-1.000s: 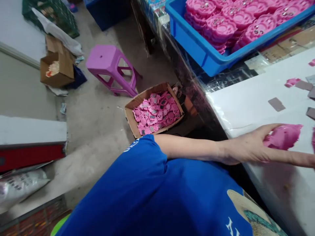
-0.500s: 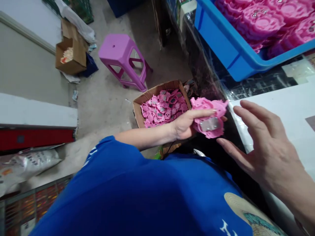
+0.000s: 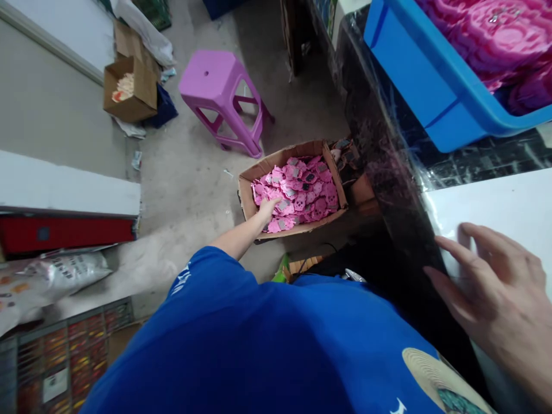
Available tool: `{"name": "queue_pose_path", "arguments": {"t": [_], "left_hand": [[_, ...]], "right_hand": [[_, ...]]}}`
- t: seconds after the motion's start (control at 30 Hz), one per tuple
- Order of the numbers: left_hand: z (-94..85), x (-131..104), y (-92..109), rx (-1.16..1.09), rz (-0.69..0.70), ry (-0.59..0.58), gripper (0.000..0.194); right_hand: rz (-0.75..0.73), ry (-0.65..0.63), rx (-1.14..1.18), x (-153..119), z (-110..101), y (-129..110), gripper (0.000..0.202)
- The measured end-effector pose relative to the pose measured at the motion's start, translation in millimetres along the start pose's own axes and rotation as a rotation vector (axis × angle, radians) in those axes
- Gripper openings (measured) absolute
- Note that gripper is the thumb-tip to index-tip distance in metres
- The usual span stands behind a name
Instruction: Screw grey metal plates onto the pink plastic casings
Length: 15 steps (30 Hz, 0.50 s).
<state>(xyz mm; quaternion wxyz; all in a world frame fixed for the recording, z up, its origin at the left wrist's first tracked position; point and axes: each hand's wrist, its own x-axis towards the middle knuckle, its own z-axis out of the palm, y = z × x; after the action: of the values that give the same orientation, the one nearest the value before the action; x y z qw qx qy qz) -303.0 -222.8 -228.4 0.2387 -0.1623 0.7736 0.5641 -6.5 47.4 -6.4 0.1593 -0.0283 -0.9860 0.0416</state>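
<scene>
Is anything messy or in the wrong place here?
Maybe a little litter: a pale scrap lies loose on the floor, left of the purple stool in the picture. The pink pieces in the cardboard box lie jumbled, but none clearly spilled.

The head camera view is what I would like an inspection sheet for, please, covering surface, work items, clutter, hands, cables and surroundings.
Surface: white tabletop, with a black section beside it.
Work items: pink pieces heaped in a floor carton; stacked pink parts in a blue bin.
Clutter: a small scrap on the floor.
Hands: left hand at the carton's heap, grip unclear; right hand loosely curled at the tabletop's edge, holding nothing visible.
Cables: no clear cable seen; a thin dark strand near the blue shirt is unidentifiable.
Surroundings: purple stool, open cardboard box, silver bag.
</scene>
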Motion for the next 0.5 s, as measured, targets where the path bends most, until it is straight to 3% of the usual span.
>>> {"name": "queue_pose_path", "arguments": {"t": [0.13, 0.27, 0.4, 0.5], "left_hand": [[-13.4, 18, -6, 0.262, 0.125, 0.073, 0.037], [0.5, 10, -22, 0.496, 0.248, 0.078, 0.038], [33.3, -26, -42, 0.646, 0.451, -0.150, 0.037], [57.0, -56, -41, 0.691, 0.655, -0.354, 0.037]], "right_hand": [[-0.011, 0.014, -0.023, 1, 0, 0, 0.044], [-0.020, 0.012, -0.022, 0, 2, 0, 0.045], [-0.021, 0.023, -0.030, 1, 4, 0, 0.046], [-0.006, 0.047, -0.023, 0, 6, -4, 0.041]]}}
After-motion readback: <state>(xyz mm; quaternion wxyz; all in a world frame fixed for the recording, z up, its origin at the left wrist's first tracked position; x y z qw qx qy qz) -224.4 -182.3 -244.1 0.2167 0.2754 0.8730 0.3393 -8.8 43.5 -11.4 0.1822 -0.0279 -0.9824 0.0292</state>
